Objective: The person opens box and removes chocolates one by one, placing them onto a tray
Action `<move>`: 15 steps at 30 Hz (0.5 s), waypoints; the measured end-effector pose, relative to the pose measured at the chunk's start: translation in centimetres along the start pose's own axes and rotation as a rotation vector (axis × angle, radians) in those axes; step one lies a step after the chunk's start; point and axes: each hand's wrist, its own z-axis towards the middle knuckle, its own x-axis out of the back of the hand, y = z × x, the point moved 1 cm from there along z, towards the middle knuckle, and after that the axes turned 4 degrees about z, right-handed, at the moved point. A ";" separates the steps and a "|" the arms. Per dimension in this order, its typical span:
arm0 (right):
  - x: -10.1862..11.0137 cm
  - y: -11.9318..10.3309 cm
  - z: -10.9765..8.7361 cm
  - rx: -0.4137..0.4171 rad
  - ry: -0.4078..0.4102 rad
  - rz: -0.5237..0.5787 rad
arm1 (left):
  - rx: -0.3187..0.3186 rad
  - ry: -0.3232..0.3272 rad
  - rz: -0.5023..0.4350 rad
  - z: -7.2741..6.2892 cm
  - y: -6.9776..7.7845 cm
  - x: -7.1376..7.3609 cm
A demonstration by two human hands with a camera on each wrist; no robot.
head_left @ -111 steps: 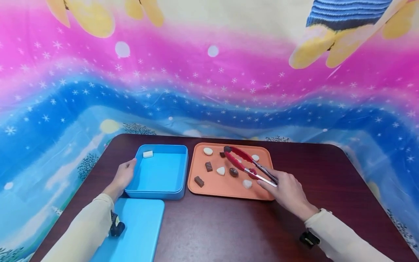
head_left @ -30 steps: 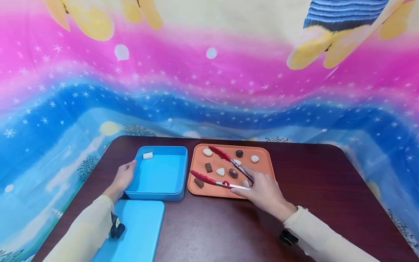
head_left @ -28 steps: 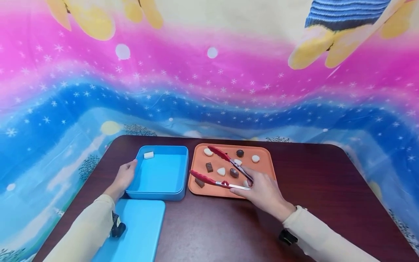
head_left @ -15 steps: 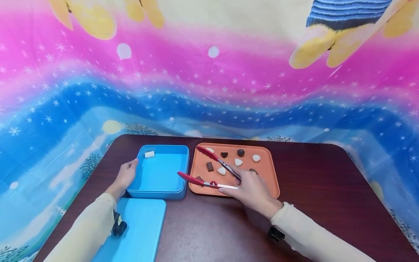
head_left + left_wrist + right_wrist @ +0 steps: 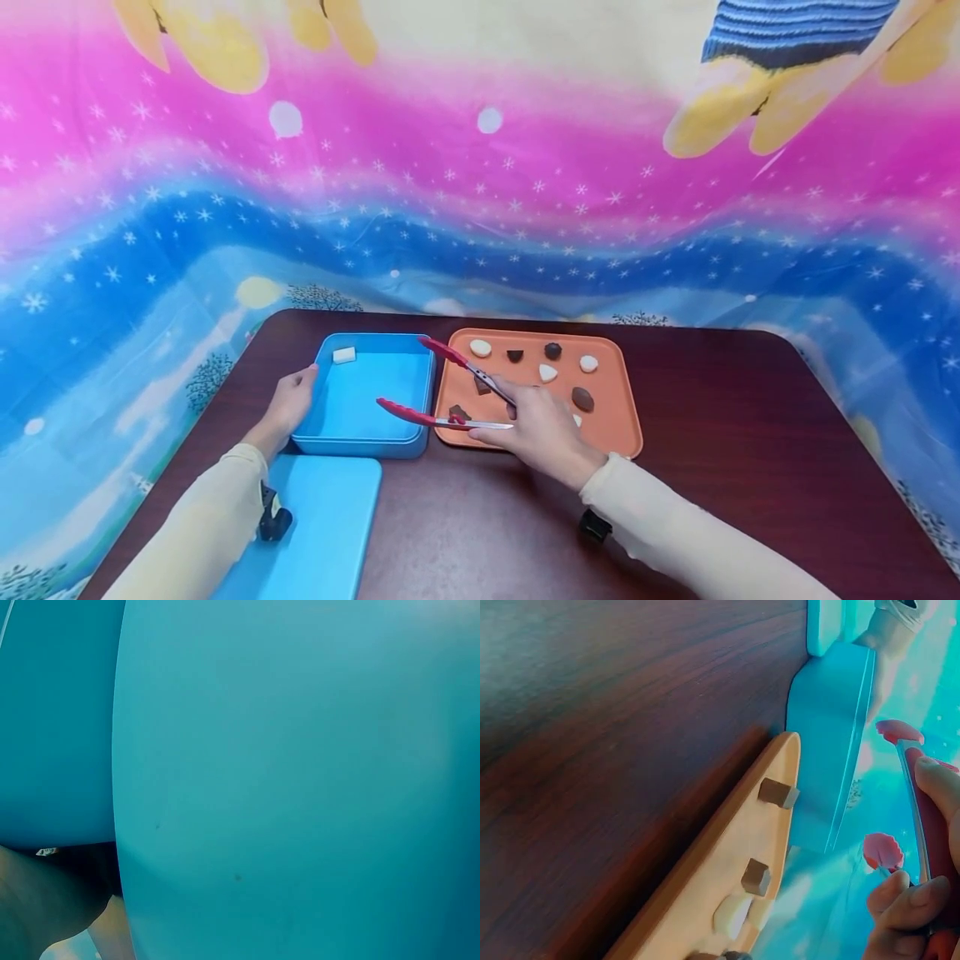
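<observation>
My left hand (image 5: 289, 405) grips the left wall of a blue square box (image 5: 360, 447), thumb at the rim. One small white block (image 5: 343, 355) lies in the box's far left corner. My right hand (image 5: 542, 429) holds red-tipped metal tongs (image 5: 446, 351) with the arms spread wide and nothing between the tips. The tips overlap the box's right side in the head view. Beneath the hand and tongs is an orange tray (image 5: 611, 433) of chocolate-like pieces, among them a brown oval (image 5: 582, 399), a dark round one (image 5: 552, 350) and a white oval (image 5: 480, 348). The hand hides part of the tray.
A flat blue lid (image 5: 322, 517) lies in front of the box, under the left forearm. Box and tray stand side by side near the far edge of the dark wooden table (image 5: 712, 400). A colourful printed cloth (image 5: 480, 192) hangs behind it.
My right hand has carried the tongs left from over the tray to the box's right side. Their arms stand wider apart than in the earliest frame. The left hand stays at the box.
</observation>
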 end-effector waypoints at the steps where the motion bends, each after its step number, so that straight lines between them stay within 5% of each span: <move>1: -0.2 -0.1 0.1 0.000 -0.002 0.002 | 0.000 0.000 -0.001 0.0 0.0 -0.1; 8: -1.3 -0.9 0.9 -0.020 -0.053 -0.024 | -0.003 -0.006 -0.005 0.1 -0.1 -0.3; 15: -2.6 -2.3 2.2 0.055 -0.093 -0.053 | 0.008 -0.007 -0.003 0.0 -0.2 -0.2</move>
